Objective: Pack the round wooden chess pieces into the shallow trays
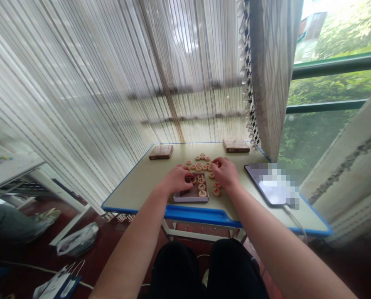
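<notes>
My left hand [175, 178] reaches over a shallow open box [190, 199], its thumb and fingers closed about a round Chinese chess piece [193, 181] at the box's left part. Along the box's right side lie several pieces with dark characters, among them a black-marked piece [202, 194]. To the right of the box, my right hand [226, 173] has its fingertips pinched on a piece that they partly hide. Red-marked pieces are scattered on the table beyond the box, and a red-marked piece [216, 192] lies below my right hand.
The pale table [129, 187] has a blue edge. Two closed boxes stand at its back: a left box [160, 152] and a right box [236, 145]. A tablet [263, 187] with a cable [296, 216] lies on the right. A string curtain [110, 83] hangs behind.
</notes>
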`<state>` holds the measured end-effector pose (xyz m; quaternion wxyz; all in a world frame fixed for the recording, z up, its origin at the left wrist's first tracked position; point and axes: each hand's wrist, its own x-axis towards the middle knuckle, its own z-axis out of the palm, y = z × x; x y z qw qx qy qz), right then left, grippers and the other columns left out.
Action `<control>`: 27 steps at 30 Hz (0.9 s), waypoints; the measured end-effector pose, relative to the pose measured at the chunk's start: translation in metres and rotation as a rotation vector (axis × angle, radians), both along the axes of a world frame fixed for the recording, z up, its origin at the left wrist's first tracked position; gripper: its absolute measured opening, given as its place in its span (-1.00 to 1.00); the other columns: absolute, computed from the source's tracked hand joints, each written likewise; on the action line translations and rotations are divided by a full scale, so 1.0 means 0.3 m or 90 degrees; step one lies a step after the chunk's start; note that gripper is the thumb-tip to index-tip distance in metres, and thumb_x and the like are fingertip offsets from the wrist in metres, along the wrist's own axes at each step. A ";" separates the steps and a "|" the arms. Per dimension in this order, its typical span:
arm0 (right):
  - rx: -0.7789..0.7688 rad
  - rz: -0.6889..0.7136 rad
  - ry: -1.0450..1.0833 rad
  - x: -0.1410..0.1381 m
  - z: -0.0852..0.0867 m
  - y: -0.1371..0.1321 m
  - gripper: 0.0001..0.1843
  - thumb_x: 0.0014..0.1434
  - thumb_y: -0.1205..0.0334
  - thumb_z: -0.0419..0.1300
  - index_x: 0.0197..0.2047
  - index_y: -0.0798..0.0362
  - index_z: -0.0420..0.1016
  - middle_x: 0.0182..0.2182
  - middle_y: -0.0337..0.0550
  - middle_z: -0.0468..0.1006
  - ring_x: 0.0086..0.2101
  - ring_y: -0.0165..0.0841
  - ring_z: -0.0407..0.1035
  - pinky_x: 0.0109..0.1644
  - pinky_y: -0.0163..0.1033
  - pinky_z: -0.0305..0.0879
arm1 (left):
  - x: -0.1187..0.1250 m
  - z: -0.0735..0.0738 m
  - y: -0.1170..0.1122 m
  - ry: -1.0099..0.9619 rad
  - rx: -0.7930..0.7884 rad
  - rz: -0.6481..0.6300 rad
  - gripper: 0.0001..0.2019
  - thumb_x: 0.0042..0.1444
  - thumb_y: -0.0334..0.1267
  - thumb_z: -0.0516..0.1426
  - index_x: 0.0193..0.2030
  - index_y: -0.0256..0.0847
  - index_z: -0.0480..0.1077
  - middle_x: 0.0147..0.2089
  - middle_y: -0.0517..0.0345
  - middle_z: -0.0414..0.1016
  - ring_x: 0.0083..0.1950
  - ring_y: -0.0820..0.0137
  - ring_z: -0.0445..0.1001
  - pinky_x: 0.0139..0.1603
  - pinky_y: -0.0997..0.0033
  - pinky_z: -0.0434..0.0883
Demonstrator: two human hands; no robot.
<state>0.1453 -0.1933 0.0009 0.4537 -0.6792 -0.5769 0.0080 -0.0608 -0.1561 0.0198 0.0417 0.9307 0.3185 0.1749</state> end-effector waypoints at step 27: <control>0.041 -0.056 0.032 0.018 -0.008 0.020 -0.76 -0.02 0.17 0.03 -0.38 0.06 0.48 -0.43 -0.12 0.46 -0.36 -0.31 0.29 -0.30 -0.26 0.13 | 0.050 -0.025 0.043 -0.071 0.002 -0.010 -0.73 0.12 -0.18 0.06 -0.12 -0.15 0.49 -0.16 0.08 0.49 -0.08 0.35 0.39 0.03 0.37 0.30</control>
